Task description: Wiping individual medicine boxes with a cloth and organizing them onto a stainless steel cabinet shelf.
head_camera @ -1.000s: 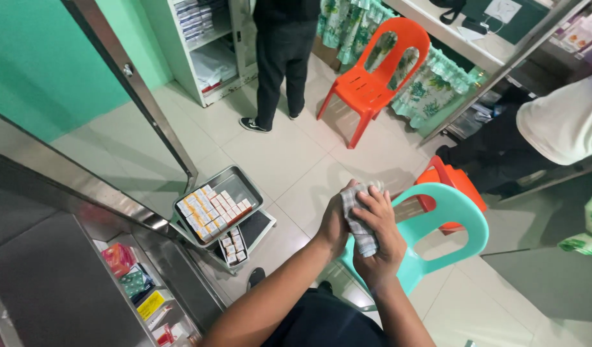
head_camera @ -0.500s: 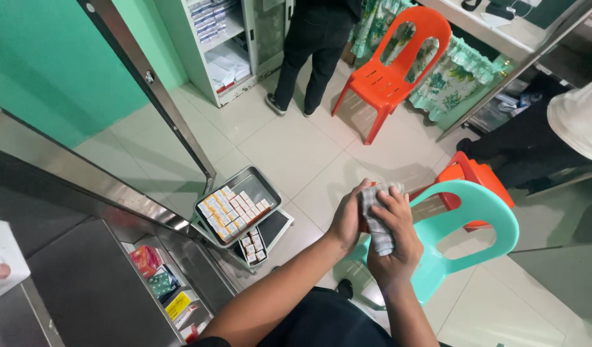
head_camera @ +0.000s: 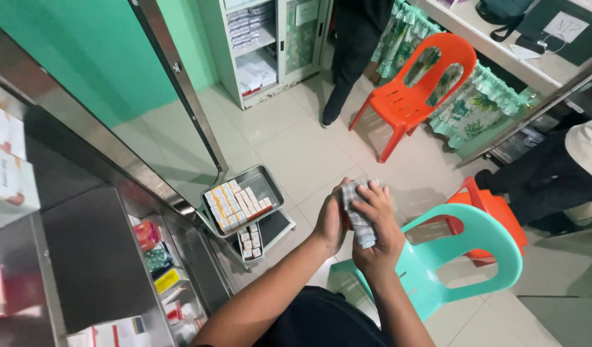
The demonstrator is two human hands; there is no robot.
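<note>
Pale glossy floor tiles [head_camera: 296,148] reflect overhead light. A green wall [head_camera: 84,58] rises at the left behind a slanting metal frame [head_camera: 180,83]. A white shelving cabinet [head_camera: 257,45] stands at the far wall. An orange plastic chair [head_camera: 415,96] sits beside a floral curtain [head_camera: 469,106] under a counter [head_camera: 495,32]; a teal chair [head_camera: 456,250] stands nearer.

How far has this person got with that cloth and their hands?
In hand: the left hand and right hand press a folded grey checked cloth between them, above the turquoise plastic chair. Already done, it seems: small boxes stand in rows in the metal tray. What is left cannot be judged from this view.
</note>
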